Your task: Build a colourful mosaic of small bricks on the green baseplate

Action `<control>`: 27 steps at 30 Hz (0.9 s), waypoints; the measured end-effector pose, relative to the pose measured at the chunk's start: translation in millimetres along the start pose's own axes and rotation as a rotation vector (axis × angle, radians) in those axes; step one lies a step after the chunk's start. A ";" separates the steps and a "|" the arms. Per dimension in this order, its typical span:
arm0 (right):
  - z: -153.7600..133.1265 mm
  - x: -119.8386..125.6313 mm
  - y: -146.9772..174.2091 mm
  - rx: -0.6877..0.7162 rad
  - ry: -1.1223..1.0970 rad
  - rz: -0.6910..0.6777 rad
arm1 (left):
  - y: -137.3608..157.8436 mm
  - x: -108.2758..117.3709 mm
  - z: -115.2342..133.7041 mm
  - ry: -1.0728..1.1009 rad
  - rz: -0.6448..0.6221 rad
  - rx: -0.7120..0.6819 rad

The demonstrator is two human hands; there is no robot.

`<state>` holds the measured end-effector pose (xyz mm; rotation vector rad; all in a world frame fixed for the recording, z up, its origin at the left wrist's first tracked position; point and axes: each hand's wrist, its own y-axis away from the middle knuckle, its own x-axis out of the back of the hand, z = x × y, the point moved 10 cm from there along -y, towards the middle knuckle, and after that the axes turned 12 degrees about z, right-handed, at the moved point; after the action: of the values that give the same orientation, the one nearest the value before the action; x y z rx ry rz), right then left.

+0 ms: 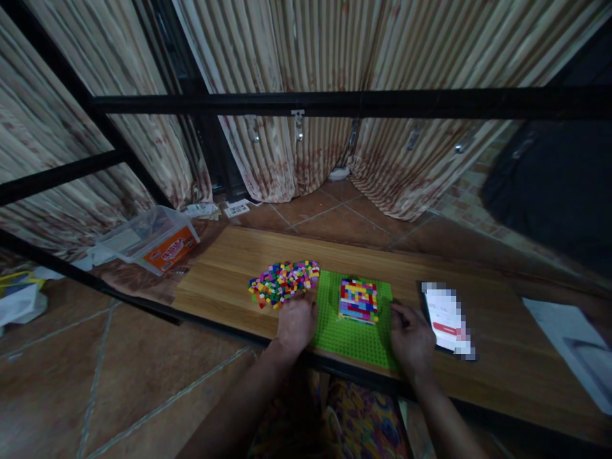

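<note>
My left hand is at the near right edge of a pile of small multicoloured toy bricks, its fingers bent down and together. Whether a brick is between the fingertips is hidden. A green studded baseplate lies to the right of the pile. On it stands a low square block built of colourful bricks, its top patterned in red, yellow, white, blue and purple. Beside the baseplate's right edge, my right hand is closed with thumb and fingers curled together. Anything pinched there is too small to make out.
A phone with a lit screen lies right of my right hand on the wooden table. White paper rests farther right. A clear plastic box with an orange label sits on the tiled floor. Dark metal bars cross before striped curtains.
</note>
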<state>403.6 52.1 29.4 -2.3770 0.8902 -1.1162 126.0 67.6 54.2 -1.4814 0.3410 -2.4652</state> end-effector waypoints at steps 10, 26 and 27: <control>-1.5 0.0 -0.6 -0.008 -0.009 -0.004 | -0.2 -7.4 -4.8 0.119 -0.016 0.064; 0.4 -2.5 0.1 -0.047 -0.032 -0.025 | -30.7 -32.6 28.2 0.770 0.144 0.139; 0.4 -2.4 0.1 -0.043 -0.030 -0.021 | -30.9 -33.6 28.5 0.779 0.147 0.139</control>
<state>402.7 53.7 27.8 -2.4366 0.8890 -1.0765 163.7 105.6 49.4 -0.3709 0.3795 -2.7637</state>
